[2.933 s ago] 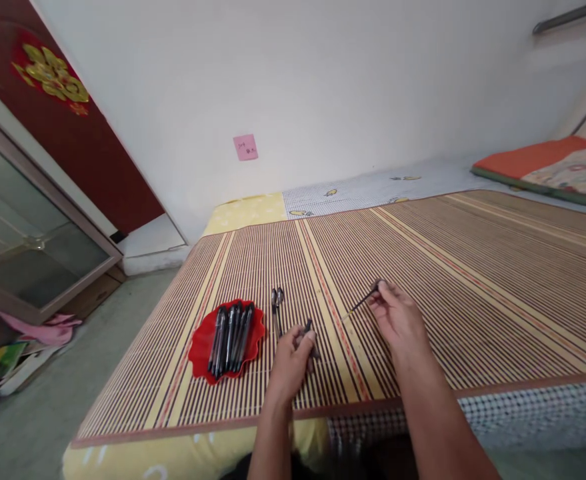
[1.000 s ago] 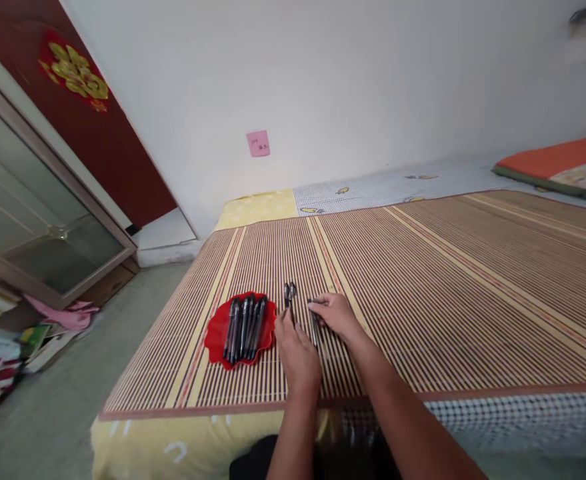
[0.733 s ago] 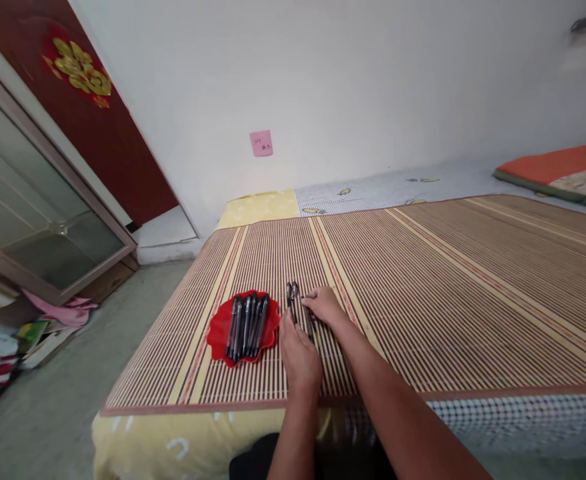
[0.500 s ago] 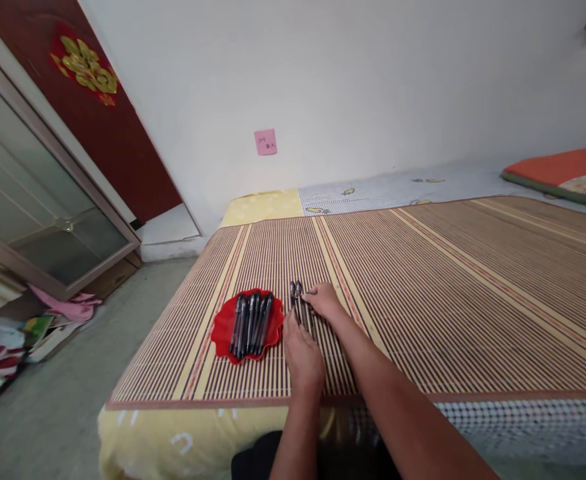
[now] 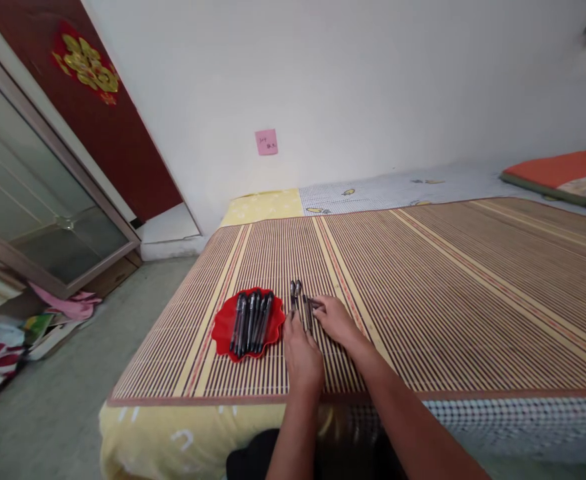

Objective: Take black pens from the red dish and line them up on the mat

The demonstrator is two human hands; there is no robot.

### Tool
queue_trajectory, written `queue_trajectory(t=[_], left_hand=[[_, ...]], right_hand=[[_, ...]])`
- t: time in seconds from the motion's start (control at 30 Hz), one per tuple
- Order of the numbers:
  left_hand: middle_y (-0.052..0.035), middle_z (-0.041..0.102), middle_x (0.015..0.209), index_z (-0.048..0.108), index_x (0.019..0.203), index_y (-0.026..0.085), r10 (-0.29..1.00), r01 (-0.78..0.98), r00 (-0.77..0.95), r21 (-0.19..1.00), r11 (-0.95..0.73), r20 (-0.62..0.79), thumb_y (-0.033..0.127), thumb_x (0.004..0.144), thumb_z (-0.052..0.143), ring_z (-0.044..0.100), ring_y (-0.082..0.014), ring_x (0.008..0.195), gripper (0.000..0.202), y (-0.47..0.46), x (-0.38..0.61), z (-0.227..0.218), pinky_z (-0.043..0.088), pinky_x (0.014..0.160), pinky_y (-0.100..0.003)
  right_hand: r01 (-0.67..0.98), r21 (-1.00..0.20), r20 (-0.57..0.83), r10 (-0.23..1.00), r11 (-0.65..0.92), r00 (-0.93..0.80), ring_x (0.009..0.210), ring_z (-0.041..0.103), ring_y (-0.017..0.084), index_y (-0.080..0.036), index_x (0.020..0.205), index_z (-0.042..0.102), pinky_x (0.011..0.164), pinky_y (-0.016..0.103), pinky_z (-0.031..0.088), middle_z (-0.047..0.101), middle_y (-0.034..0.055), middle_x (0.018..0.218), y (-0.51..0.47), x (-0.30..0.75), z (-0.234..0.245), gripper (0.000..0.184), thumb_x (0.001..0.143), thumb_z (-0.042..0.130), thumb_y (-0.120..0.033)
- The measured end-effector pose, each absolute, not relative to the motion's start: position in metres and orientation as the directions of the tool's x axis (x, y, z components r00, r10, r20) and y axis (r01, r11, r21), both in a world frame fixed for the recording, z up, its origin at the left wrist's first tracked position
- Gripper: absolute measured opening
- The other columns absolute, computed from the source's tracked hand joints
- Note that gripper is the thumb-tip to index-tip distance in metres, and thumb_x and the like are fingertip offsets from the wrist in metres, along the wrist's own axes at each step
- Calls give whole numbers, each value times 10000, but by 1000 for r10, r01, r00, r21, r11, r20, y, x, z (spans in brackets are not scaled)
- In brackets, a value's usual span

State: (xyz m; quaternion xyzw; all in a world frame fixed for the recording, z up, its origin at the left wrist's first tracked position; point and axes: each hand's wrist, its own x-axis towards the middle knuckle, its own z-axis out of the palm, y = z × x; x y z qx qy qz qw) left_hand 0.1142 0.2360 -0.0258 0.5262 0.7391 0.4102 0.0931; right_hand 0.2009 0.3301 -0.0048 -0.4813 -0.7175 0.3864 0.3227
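Red and scalloped, our dish holds capped black-and-clear pens; beside it, our left hand partly covers two matching pens, its grip unclear. One slim dark pen now makes their row three, our right hand having edged off it, pinching a short dark piece.

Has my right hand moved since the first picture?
Yes, left: your right hand crossed the second red-lined mat stripe from the left, closer to the red dish.

The left hand lies back upward near the right hand, its fingers bent.
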Motion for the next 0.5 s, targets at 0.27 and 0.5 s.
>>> queue_trajectory(t=[0.27,0.5], left_hand=[[-194,505,1464,504,1429,109,859,709,-410,699,89,306,-20,842,390,430,-268,1423,611,233,111,-25,336,1198,-446],[-191,493,1478,565,1385,136,858,728,-408,679,99,313,-36,815,431,451,-290,1407,610,235,109,-30,366,1179,-473]], right_hand=[[422,-838,221,923,345,-315,925,668,191,-133,1168,705,933,337,511,724,116,1088,321,200,-23,422,800,538,-13],[293,-894,211,895,339,-392,949,693,182,-178,1202,688,931,342,537,720,102,1155,320,203,-24,449,797,567,-26]])
